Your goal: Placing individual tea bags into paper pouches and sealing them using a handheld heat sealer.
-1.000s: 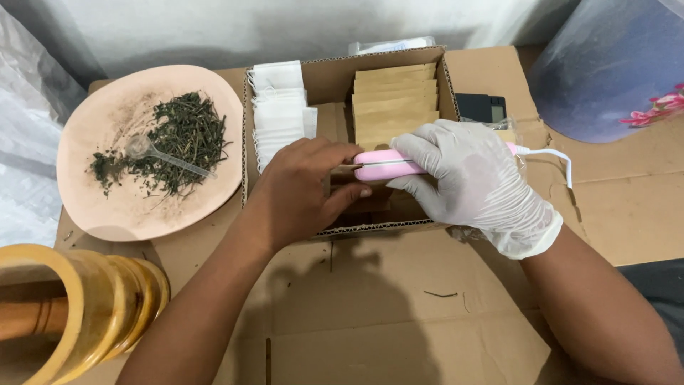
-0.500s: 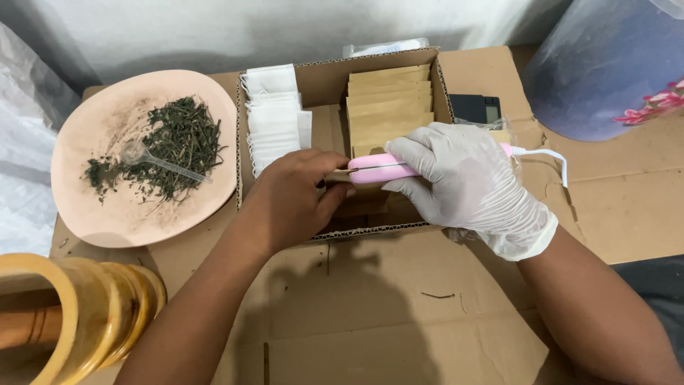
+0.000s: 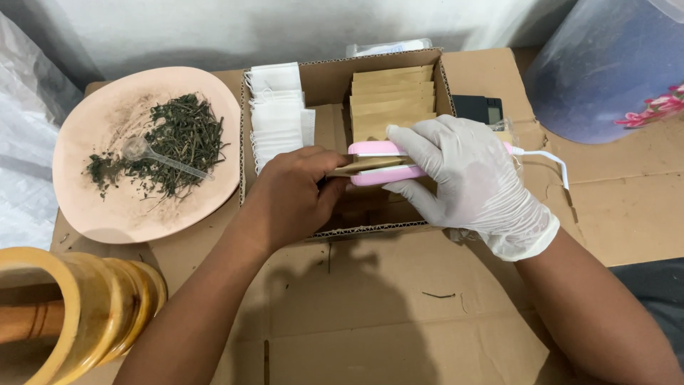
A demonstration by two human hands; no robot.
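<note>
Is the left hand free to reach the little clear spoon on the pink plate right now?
Probably not: the left hand is pinching a brown packet in the pink sealer. The path to the spoon looks open.

A slim pink plastic clamp-style sealer (image 3: 377,162) lies level across the open cardboard box, its two long arms pressed together, with a thin white cord trailing off to the right. Pinched between those arms is a flat tan kraft-paper pouch (image 3: 356,166), held roughly horizontal; only its narrow edge shows.
</note>
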